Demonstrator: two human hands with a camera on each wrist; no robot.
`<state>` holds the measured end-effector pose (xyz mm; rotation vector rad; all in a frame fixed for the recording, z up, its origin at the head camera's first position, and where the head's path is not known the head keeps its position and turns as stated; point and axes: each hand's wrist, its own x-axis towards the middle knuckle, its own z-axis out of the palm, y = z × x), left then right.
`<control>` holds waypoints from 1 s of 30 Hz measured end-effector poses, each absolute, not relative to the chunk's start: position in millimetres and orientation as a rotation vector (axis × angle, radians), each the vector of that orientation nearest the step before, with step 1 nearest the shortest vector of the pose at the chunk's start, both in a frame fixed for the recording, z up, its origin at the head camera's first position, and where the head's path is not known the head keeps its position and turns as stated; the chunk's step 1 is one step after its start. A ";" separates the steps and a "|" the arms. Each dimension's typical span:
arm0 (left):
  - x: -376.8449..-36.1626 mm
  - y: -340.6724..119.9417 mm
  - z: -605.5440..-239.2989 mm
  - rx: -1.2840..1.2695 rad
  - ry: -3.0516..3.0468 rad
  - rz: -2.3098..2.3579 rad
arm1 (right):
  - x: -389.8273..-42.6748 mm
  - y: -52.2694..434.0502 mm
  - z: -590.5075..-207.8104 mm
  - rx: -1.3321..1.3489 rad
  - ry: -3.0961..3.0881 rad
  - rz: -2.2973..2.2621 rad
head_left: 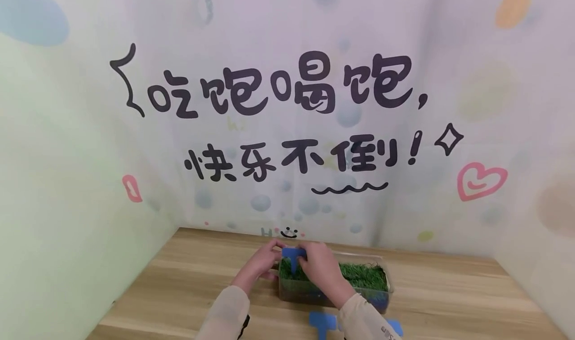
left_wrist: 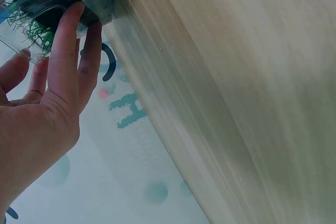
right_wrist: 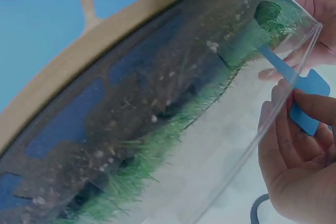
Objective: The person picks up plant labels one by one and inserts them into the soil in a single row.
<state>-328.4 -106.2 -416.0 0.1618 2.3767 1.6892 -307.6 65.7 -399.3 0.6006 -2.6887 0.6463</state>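
Loosely spread, the left hand [head_left: 264, 260] touches a clear, grassy box [head_left: 305, 291]; the right [head_left: 322, 267] pinches a T-shaped tag [head_left: 292, 253].

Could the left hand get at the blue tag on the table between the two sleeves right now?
Probably yes: the left hand seems only to touch the end of the clear box, and bare table lies to the left of the blue tag. The right sleeve crowds only its other side.
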 end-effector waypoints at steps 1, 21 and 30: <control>-328.9 -106.3 -415.6 0.162 2.382 1.688 | -307.9 65.3 -399.7 0.606 -2.691 0.630; -331.5 -108.2 -417.1 0.153 2.370 1.688 | -303.3 67.7 -405.9 0.580 -2.733 0.792; -331.5 -106.6 -415.6 0.147 2.368 1.677 | -287.3 81.0 -388.9 0.539 -2.728 0.819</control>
